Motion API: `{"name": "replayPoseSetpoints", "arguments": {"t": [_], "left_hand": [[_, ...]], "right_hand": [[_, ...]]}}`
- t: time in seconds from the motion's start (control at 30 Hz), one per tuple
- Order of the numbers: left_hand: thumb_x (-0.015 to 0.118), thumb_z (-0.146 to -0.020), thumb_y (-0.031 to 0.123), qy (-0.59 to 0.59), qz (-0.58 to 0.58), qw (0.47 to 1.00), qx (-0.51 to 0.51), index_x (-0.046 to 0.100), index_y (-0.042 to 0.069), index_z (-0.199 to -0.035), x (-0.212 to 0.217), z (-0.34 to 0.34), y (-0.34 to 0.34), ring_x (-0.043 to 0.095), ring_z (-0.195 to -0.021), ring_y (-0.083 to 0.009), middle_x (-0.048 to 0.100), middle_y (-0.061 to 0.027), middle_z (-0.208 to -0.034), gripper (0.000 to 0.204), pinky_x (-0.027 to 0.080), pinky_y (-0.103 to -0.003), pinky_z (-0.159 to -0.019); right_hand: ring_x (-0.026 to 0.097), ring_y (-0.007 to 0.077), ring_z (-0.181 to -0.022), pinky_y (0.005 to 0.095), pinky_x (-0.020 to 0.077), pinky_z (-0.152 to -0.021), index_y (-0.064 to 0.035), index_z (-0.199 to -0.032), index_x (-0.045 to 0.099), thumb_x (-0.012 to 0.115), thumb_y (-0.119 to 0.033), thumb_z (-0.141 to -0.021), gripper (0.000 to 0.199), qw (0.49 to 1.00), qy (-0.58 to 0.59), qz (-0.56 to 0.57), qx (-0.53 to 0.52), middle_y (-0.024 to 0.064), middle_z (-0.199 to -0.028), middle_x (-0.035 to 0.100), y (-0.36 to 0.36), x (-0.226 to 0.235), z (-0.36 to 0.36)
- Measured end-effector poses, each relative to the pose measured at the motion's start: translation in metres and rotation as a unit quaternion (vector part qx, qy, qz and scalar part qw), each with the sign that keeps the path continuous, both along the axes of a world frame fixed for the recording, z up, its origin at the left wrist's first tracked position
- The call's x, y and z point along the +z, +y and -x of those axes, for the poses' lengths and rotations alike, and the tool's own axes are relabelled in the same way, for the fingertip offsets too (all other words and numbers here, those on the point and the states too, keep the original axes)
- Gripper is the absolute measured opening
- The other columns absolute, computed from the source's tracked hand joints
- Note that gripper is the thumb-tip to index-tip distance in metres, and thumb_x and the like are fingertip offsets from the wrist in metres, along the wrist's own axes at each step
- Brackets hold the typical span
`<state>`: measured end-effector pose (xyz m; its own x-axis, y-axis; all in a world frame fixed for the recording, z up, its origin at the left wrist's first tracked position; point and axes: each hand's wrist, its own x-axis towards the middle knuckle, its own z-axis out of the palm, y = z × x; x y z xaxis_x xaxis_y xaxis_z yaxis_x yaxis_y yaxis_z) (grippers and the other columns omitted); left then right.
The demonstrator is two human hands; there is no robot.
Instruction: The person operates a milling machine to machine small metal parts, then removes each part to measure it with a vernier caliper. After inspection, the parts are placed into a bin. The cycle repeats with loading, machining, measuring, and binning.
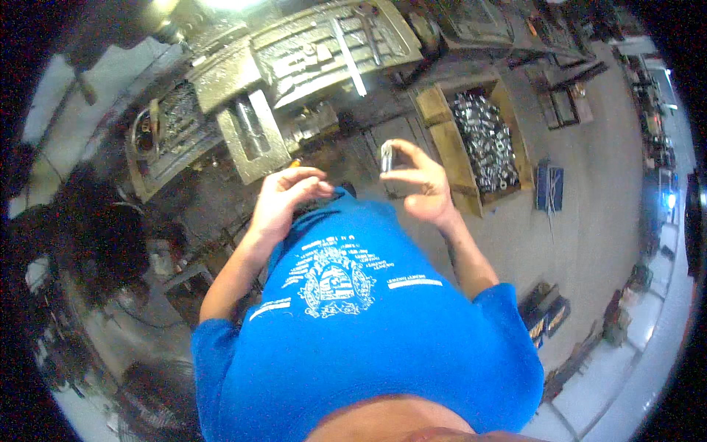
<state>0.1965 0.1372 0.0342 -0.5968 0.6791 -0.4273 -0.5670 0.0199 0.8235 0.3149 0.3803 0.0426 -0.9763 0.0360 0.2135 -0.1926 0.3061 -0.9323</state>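
My right hand point(427, 184) pinches a small shiny metal cylinder point(387, 158) between fingertips and thumb, raised in front of my shirt. Level with it on the other side, my left hand point(283, 199) is closed, its fingers curled toward the thumb. Whatever those fingers hold, if anything, is hidden. A small orange piece point(296, 163) shows just past the left knuckles; I cannot tell whether it touches them. Right of my right hand stands a wooden box point(436, 110) heaped with similar shiny metal parts point(482, 140).
Ahead is an oily metal machine point(224, 77) with a tray point(401, 33) carrying a long metal bar point(347, 59) and small parts. A blue box-like object point(549, 188) sits on the floor point(589, 147) beyond the wooden box. Dark containers point(543, 313) lie at the right.
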Motion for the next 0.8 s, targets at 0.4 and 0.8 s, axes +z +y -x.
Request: {"name": "replayPoseSetpoints", "arguments": {"t": [0.4, 0.8], "left_hand": [[0.062, -0.08, 0.013, -0.063, -0.197, 0.976, 0.065, 0.049, -0.003, -0.116, 0.004, 0.015, 0.002, 0.06, -0.09, -0.0189, 0.059, -0.0116, -0.105, 0.043, 0.05, -0.034, -0.081], [0.061, -0.075, 0.0, 0.03, -0.149, 0.963, 0.225, 0.047, 0.002, -0.101, 0.002, 0.016, -0.05, 0.061, -0.086, -0.0213, 0.062, -0.0138, -0.091, 0.029, 0.05, -0.033, -0.079]], "right_hand": [[0.045, 0.035, -0.112, 0.0419, 0.0356, -0.094, -0.0052, -0.091, 0.067, 0.059, -0.027, -0.055, 0.043, 0.969, 0.122, -0.013, 0.215, 0.0209, -0.121, 0.049, -0.047, 0.015, 0.083], [0.055, 0.0154, -0.075, 0.0264, 0.0428, -0.063, 0.0, -0.094, 0.063, 0.05, -0.017, -0.079, 0.026, 0.929, -0.305, 0.208, -0.026, 0.0076, -0.084, 0.061, 0.06, -0.12, 0.199]]}}
